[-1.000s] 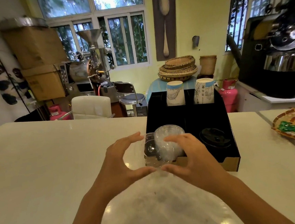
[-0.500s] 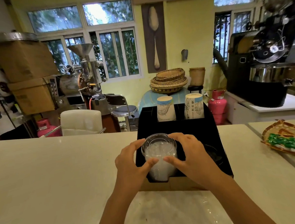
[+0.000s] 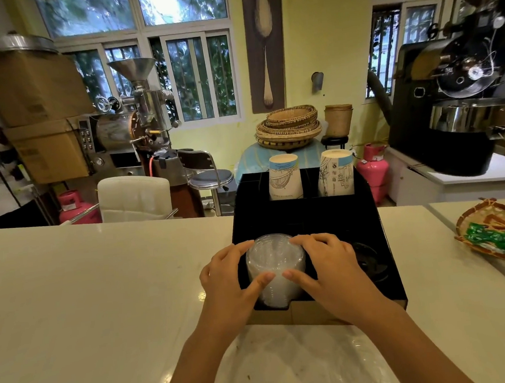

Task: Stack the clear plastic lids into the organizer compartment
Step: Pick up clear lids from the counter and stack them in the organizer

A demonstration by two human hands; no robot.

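Observation:
A tall stack of clear plastic lids (image 3: 274, 259) stands in the front left compartment of the black organizer (image 3: 305, 217) on the white counter. My left hand (image 3: 228, 280) wraps the stack's left side and my right hand (image 3: 328, 268) its right side; both thumbs meet across the front. The stack's lower part is hidden behind the compartment's front wall. Black lids (image 3: 368, 260) lie in the front right compartment, partly hidden by my right hand.
Two stacks of paper cups (image 3: 285, 176) (image 3: 335, 173) stand in the organizer's back compartments. A woven tray with green packets (image 3: 502, 235) sits at the counter's right. A clear plastic sheet (image 3: 306, 367) lies on the counter near me. Roasting machines and a chair stand beyond the counter.
Both hands carried the stack of clear lids from the organizer's front edge down into the front left compartment. The view rose and moved closer.

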